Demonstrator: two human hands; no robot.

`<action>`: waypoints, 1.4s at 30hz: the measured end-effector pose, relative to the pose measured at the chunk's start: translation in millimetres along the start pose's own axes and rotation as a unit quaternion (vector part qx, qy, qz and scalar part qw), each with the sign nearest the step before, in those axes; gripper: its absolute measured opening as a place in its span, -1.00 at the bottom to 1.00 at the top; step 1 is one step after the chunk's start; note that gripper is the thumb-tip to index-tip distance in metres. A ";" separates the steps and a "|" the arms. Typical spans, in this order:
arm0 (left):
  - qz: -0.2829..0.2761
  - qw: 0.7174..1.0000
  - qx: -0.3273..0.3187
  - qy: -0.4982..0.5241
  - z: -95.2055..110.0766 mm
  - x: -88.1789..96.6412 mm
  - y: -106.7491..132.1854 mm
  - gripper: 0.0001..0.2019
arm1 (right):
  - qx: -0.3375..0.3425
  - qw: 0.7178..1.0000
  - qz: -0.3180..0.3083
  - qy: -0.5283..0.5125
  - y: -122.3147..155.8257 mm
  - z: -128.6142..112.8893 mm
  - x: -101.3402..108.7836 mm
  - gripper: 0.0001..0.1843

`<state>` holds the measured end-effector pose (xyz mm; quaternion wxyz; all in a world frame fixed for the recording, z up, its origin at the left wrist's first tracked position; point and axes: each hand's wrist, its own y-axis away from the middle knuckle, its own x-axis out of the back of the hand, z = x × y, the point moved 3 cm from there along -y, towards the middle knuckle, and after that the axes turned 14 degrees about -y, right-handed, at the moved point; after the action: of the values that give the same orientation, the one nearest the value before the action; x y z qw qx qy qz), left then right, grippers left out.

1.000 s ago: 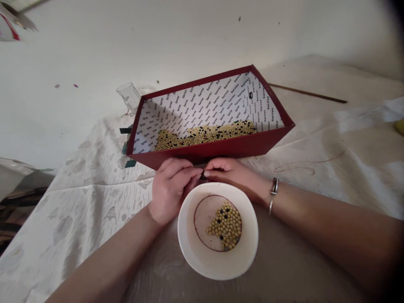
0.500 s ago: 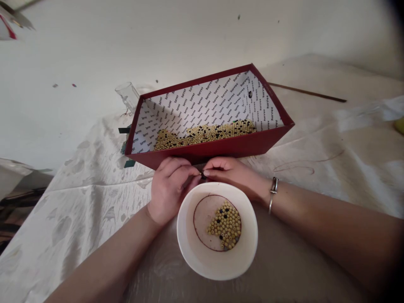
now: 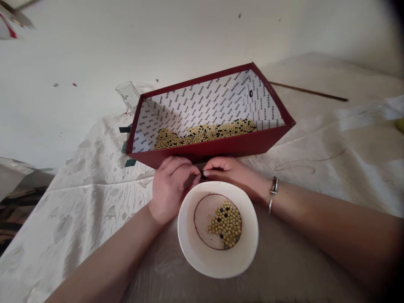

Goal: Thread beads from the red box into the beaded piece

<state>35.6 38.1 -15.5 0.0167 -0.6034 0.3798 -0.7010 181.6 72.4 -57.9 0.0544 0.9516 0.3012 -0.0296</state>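
My left hand (image 3: 172,185) and my right hand (image 3: 232,172) meet fingertip to fingertip just beyond the far rim of a white bowl (image 3: 189,244). Both pinch something tiny and dark between them that I cannot make out. A cluster of cream and black beads (image 3: 225,223) lies in the bowl's bottom. Right behind my hands stands a dark red box (image 3: 240,145) with a printed white lining, tilted toward me, holding a long heap of cream and black beads (image 3: 205,132) along its near wall. A metal bracelet (image 3: 274,187) circles my right wrist.
A pale patterned cloth (image 3: 82,202) covers the table. A thin thread (image 3: 299,166) loops on the cloth right of the box. A clear glass (image 3: 128,96) lies behind the box's left corner. A long thin stick (image 3: 309,92) rests at the far right.
Hands stay pinched together at the same spot; the fingers shift only slightly. The bowl and box have not moved.
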 end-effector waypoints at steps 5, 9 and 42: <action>-0.001 1.000 -0.003 -0.026 -0.6 0.4 -0.2 -0.95 | 0.002 1.000 -0.001 -0.004 0.4 -1.1 -0.2 -0.76; 0.014 0.999 0.000 -0.041 -2.1 0.8 0.1 -0.96 | -0.001 1.000 0.006 -0.014 0.5 -0.5 -0.8 -0.74; 0.073 0.995 0.070 0.009 -7.0 45.9 -2.8 -0.91 | -0.041 0.997 0.033 -0.061 -1.9 -1.5 -7.3 -0.82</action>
<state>18.4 21.7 24.4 0.1069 -0.5652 0.3732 -0.7279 174.6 70.0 -55.9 0.1125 0.9543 0.2670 -0.0730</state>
